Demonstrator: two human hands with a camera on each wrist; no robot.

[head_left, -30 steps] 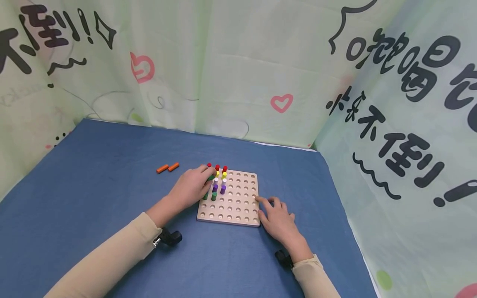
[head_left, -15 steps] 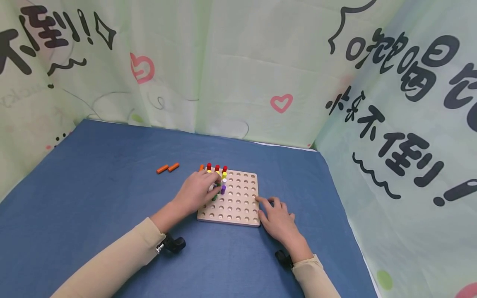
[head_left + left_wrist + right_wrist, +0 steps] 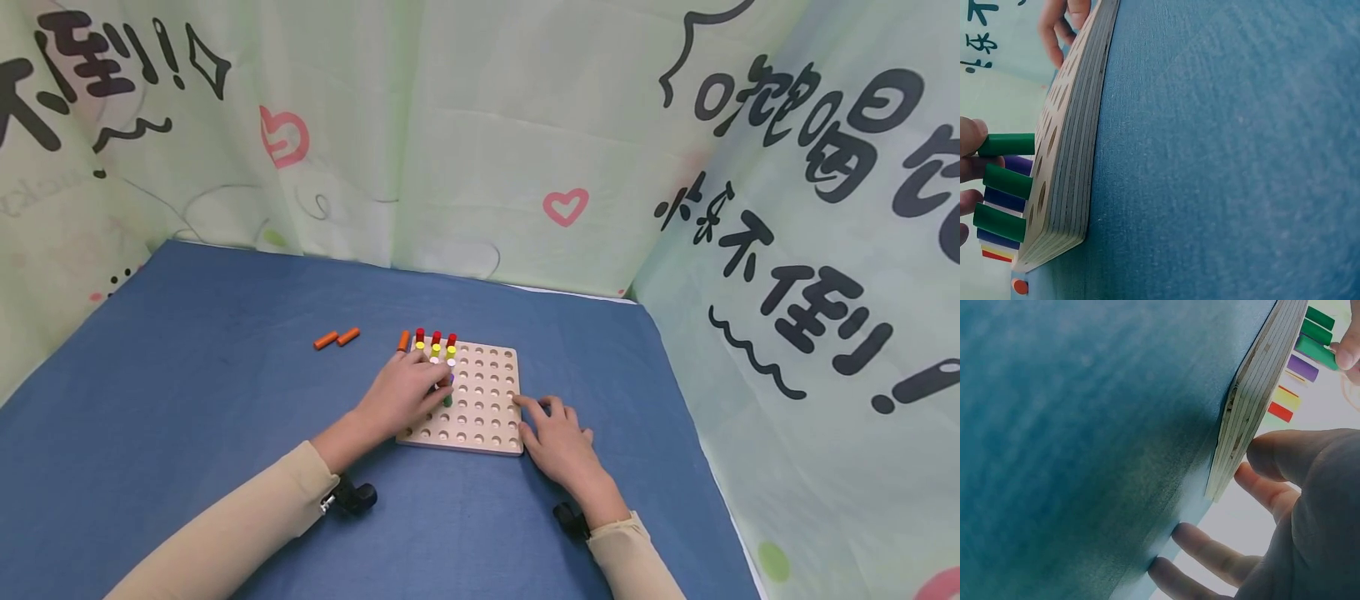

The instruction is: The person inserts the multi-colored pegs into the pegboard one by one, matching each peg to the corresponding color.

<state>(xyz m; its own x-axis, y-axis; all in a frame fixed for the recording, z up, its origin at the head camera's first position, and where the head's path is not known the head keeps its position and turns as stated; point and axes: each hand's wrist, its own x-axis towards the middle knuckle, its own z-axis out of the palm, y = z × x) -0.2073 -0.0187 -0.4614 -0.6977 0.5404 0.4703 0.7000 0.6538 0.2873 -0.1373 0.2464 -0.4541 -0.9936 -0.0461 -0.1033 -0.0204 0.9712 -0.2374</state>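
My left hand (image 3: 405,393) is over the left part of a square wooden pegboard (image 3: 487,417). Its thumb and finger pinch the end of a green peg (image 3: 1010,144), which stands upright at the board, in line with two other green pegs (image 3: 1007,181). Whether it sits fully in its hole I cannot tell. Behind it are rows of purple, white, yellow (image 3: 452,352) and red pegs (image 3: 437,337), partly hidden by the hand. At the board's right edge, my right hand (image 3: 562,446) touches the side with thumb and fingertips; other fingers rest on the cloth.
Two orange pegs (image 3: 326,340) lie on the blue cloth (image 3: 225,375) left of the board. Another orange peg (image 3: 403,340) is by its far left corner. A printed curtain (image 3: 465,150) borders the table at the back and sides.
My left hand has moved right and toward me across the board with the green peg, uncovering the orange peg by the far left corner. My right hand has stayed still.
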